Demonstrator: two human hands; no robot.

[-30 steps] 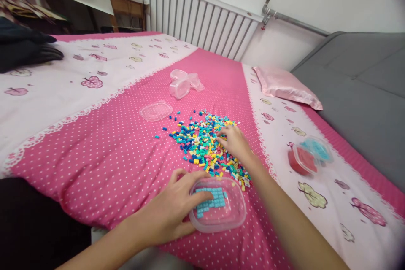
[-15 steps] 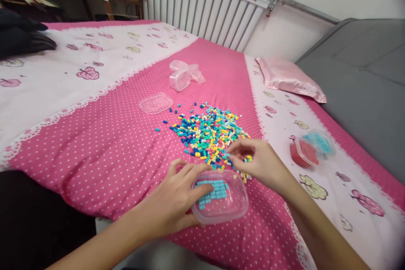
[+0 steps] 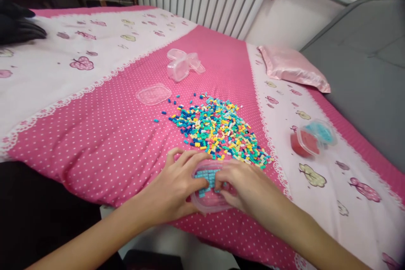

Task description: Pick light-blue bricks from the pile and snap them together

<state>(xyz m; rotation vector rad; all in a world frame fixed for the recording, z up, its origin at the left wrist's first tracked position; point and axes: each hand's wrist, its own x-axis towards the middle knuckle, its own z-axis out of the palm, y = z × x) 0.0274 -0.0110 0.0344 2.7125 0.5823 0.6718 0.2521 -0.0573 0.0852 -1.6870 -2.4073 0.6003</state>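
My left hand [image 3: 180,183] grips the left side of a clear plastic container [image 3: 210,207], its thumb reaching over the rim inside. Rows of light blue toy bricks [image 3: 205,175] lie packed in the container's left part. Over the right part, my right hand [image 3: 238,183] has its fingers pinched down inside, by the right end of those rows. A light blue brick seems to be between the fingertips, mostly hidden. Just beyond the container spreads a loose pile of small multicoloured bricks [image 3: 221,128].
A clear lid [image 3: 154,94] and several empty-looking clear containers [image 3: 182,67] lie beyond the pile. To the right stand a tub of red pieces [image 3: 304,143] and one of blue pieces [image 3: 321,132]. A pink pillow [image 3: 294,67] lies near the grey headboard [image 3: 357,50].
My right hand has moved from the pile's near edge, holding a light blue brick, down and left into the container. My left hand keeps its grip. The whole view has shifted slightly.
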